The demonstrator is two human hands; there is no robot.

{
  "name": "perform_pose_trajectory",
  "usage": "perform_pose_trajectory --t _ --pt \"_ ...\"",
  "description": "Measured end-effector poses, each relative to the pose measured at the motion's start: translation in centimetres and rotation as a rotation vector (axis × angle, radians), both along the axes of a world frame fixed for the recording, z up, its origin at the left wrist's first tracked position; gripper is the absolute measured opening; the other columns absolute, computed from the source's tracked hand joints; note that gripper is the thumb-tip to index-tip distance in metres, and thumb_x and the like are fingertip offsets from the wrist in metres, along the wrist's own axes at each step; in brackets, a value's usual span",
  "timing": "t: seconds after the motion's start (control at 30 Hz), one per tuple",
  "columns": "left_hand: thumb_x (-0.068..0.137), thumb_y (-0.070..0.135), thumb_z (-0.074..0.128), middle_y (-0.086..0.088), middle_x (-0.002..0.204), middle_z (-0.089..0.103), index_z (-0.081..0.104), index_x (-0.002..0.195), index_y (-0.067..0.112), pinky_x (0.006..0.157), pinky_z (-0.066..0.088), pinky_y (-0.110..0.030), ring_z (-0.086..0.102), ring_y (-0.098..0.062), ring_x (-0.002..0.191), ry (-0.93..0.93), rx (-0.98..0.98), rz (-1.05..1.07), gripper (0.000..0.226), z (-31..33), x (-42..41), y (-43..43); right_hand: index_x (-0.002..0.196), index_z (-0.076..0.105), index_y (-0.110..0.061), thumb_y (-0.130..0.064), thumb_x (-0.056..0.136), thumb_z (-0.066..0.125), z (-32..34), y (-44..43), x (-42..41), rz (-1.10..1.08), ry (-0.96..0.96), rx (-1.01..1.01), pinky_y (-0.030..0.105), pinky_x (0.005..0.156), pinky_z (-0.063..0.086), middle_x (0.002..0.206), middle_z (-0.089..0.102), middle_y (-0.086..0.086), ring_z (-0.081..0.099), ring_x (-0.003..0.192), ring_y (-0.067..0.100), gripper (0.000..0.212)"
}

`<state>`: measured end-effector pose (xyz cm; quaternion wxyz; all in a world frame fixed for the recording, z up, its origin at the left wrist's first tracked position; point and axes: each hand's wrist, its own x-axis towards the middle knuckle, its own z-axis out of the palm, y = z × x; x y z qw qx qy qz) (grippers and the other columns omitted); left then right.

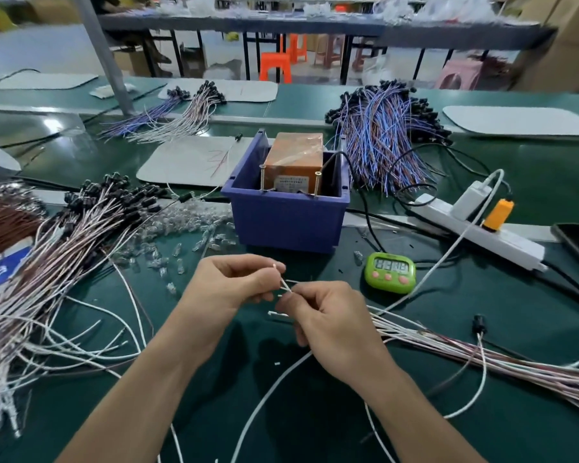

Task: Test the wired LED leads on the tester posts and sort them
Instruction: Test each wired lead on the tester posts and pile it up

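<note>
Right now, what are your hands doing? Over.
Both busy: left hand and right hand pinch white lead ends. Tester posts untouched in blue bin. Nothing between.

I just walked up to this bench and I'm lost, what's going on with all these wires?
A person pinches the ends of white wire leads between the left hand and the right hand, low in front of a blue bin holding an orange tester box with two screw posts. The leads are not on the posts. More lead bundles lie on either side, and a green timer sits by the bin.
</note>
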<state>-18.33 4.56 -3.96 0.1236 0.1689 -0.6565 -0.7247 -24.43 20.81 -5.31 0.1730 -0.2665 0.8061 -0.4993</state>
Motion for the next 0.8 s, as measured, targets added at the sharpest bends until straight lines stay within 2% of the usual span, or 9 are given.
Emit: perform_pose_trajectory --t 0.07,0.13,0.23,0.4,0.47,0.53,0.63,0.73,0.8 --pt "0.077 0.007 0.081 -0.005 0.076 0.076 0.083 0.077 0.019 0.064 0.055 -0.019 0.061 -0.009 0.061 -0.012 -0.043 0.036 0.011 -0.2 -0.2 0.3 0.074 0.070 -0.015 -0.038 0.093 0.059 0.0 0.1 0.1 0.006 0.019 0.000 0.040 0.056 0.045 0.060 0.061 0.011 0.055 0.056 0.025 0.032" --pt "0.076 0.009 0.080 -0.006 0.073 0.074 0.083 0.076 0.017 0.064 0.055 -0.019 0.062 -0.011 0.062 -0.038 0.008 0.050 0.009 -0.3 -0.3 0.4 0.074 0.071 -0.015 -0.039 0.091 0.059 0.1 0.3 0.1 0.005 0.024 -0.020 0.042 0.058 0.044 0.060 0.059 0.013 0.054 0.057 0.027 0.031" --pt "0.067 0.019 0.076 -0.007 0.070 0.071 0.082 0.074 0.014 0.063 0.055 -0.020 0.064 -0.012 0.062 -0.065 0.171 0.029 0.010 -0.3 -0.2 0.6 0.071 0.069 -0.014 -0.034 0.092 0.061 0.0 0.4 0.1 -0.005 0.048 -0.043 0.040 0.054 0.042 0.057 0.056 0.012 0.046 0.049 0.018 0.030" --pt "0.069 0.016 0.071 -0.004 0.067 0.067 0.079 0.068 0.013 0.057 0.051 -0.016 0.061 -0.009 0.059 -0.031 0.260 0.030 0.009 -0.4 -0.3 1.2 0.060 0.058 -0.014 -0.027 0.094 0.064 -0.2 0.5 0.3 -0.025 0.127 -0.078 0.029 0.048 0.033 0.049 0.045 0.002 0.037 0.047 0.007 0.036" --pt "0.070 0.016 0.076 -0.003 0.068 0.067 0.080 0.069 0.015 0.057 0.052 -0.016 0.060 -0.008 0.059 -0.001 0.282 0.014 0.004 -0.5 -0.3 1.5 0.062 0.057 -0.012 -0.028 0.094 0.064 -0.1 0.6 0.4 -0.019 0.127 -0.115 0.034 0.048 0.034 0.051 0.047 0.006 0.036 0.047 0.008 0.036" --pt "0.069 0.012 0.083 -0.004 0.070 0.067 0.080 0.076 0.016 0.063 0.054 -0.018 0.060 -0.010 0.061 0.026 0.277 -0.024 0.008 -0.8 -0.2 1.6 0.062 0.057 -0.013 -0.032 0.094 0.063 -0.1 0.7 0.4 -0.019 0.112 -0.158 0.040 0.050 0.036 0.053 0.049 0.010 0.038 0.048 0.014 0.038" --pt "0.066 0.007 0.086 -0.004 0.077 0.071 0.082 0.081 0.015 0.071 0.057 -0.023 0.066 -0.015 0.069 0.047 0.221 -0.068 0.017 -0.9 0.1 2.0 0.061 0.061 -0.018 -0.039 0.095 0.063 0.0 0.9 0.3 -0.008 0.088 -0.165 0.038 0.049 0.038 0.053 0.054 0.009 0.044 0.048 0.018 0.040" --pt "0.058 0.021 0.092 -0.001 0.082 0.074 0.081 0.075 0.015 0.071 0.057 -0.021 0.069 -0.014 0.073 0.042 0.203 -0.043 0.021 -0.7 0.1 2.1 0.070 0.070 -0.022 -0.043 0.095 0.061 0.5 1.4 0.0 0.016 0.039 -0.159 0.029 0.049 0.044 0.055 0.063 -0.001 0.053 0.048 0.008 0.034" --pt "0.063 0.033 0.085 -0.004 0.090 0.079 0.080 0.079 0.016 0.067 0.055 -0.016 0.072 -0.010 0.075 -0.008 0.187 -0.003 0.024 -0.6 0.0 2.1 0.080 0.075 -0.031 -0.045 0.090 0.060 1.2 2.2 -0.9 -0.053 0.052 -0.221 0.032 0.056 0.053 0.066 0.070 -0.003 0.064 0.057 0.012 0.023"
